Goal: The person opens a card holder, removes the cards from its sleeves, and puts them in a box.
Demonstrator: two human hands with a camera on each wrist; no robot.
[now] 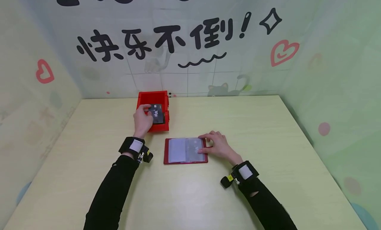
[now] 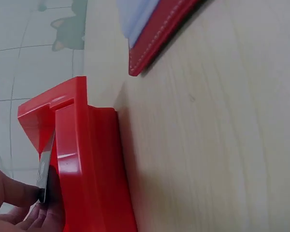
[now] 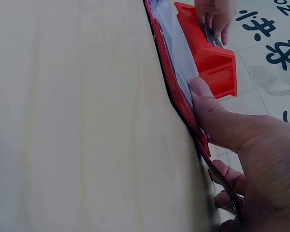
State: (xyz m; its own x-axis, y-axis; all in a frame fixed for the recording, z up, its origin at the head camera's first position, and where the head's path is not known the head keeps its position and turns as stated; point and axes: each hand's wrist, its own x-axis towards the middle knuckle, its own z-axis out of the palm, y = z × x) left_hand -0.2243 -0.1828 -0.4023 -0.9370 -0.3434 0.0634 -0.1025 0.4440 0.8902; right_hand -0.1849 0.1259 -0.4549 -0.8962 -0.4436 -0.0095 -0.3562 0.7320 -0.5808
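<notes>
We note the left hand [image 1: 142, 119] pinching a black card [image 1: 156, 113] by its near edge, fingers curled round it, just above the red box [image 1: 153, 101]. The right hand [image 1: 218, 145] lies with straight fingers pressing the right page of the open red wallet [image 1: 185, 150], thumb on the clear sleeve. Our judgement: the thin edge grip could let the card slip back into the box, or catch on the box wall just beyond the fingertips. If the right fingers lift, the wallet may fold or slide on the smooth table [image 1: 268, 124]. The box stands between card and wallet; nothing else lies near either hand.
</notes>
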